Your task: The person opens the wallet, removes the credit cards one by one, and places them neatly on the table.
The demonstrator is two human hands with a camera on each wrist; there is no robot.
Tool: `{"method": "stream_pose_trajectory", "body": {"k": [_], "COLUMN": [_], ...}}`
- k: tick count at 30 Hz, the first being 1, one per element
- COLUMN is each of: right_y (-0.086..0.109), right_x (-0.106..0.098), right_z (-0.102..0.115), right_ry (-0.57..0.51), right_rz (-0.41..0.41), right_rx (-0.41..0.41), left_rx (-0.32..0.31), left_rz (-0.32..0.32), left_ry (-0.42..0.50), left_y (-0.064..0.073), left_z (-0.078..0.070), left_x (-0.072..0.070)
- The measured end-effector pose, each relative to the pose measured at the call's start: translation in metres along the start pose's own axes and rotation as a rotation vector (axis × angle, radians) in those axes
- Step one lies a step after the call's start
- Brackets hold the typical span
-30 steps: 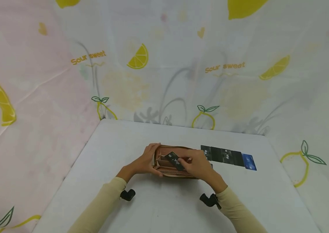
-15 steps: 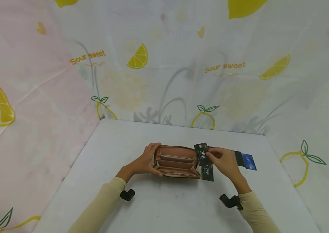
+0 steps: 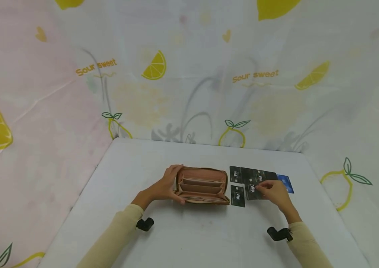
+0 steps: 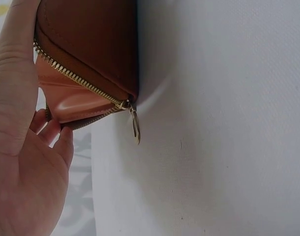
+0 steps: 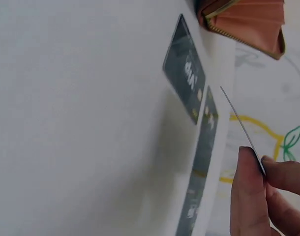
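A brown zip wallet (image 3: 203, 184) stands unzipped on the table, its inner pockets facing up. My left hand (image 3: 162, 187) grips its left end, thumb at the near edge and fingers at the far edge. In the left wrist view the wallet's brass zip (image 4: 76, 76) and dangling zip pull (image 4: 135, 128) show beside the fingers. My right hand (image 3: 276, 195) pinches a black VIP card (image 3: 252, 191) between thumb and fingers. Seen edge-on in the right wrist view, the pinched card (image 5: 241, 123) is a thin line above the table.
Another black VIP card (image 3: 238, 196) lies just right of the wallet. Behind it runs a row of black cards (image 3: 248, 175), with a blue card (image 3: 286, 183) at its right end. A lemon-print cloth (image 3: 189, 74) hangs behind the white table (image 3: 189, 234).
My right hand has drawn the black VIP card out of the wallet and carried it right, past the other lone card. My left hand keeps its grip on the wallet.
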State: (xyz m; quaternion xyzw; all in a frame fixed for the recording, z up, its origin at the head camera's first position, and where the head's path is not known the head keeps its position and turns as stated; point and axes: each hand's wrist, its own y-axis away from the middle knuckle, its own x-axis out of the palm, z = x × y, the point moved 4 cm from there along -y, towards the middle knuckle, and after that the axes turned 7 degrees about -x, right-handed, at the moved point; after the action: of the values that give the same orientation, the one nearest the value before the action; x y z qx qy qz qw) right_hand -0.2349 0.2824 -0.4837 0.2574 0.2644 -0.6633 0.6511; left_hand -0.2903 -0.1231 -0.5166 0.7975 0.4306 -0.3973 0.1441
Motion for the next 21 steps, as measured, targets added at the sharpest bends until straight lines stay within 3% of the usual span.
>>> {"method": "stream_pose_trajectory", "body": {"k": [5,10,21], "right_y": [0.003,0.007,0.006], "right_x": [0.001,0.003,0.018], "right_z": [-0.03,-0.051,-0.051], "right_ry": [-0.104,-0.103,-0.129], "right_rz": [0.031,0.032,0.008], "right_rx": [0.083,0.152,0.218], "left_rx": [0.005,0.009,-0.004], "left_rz": [-0.008,-0.016,-0.014], "left_ry": [-0.01,-0.011,-0.035], "left_y": [0.0,0.001,0.001], "left_z": [-0.003,-0.006,-0.001], "left_x": [0.0,0.0,0.001]}}
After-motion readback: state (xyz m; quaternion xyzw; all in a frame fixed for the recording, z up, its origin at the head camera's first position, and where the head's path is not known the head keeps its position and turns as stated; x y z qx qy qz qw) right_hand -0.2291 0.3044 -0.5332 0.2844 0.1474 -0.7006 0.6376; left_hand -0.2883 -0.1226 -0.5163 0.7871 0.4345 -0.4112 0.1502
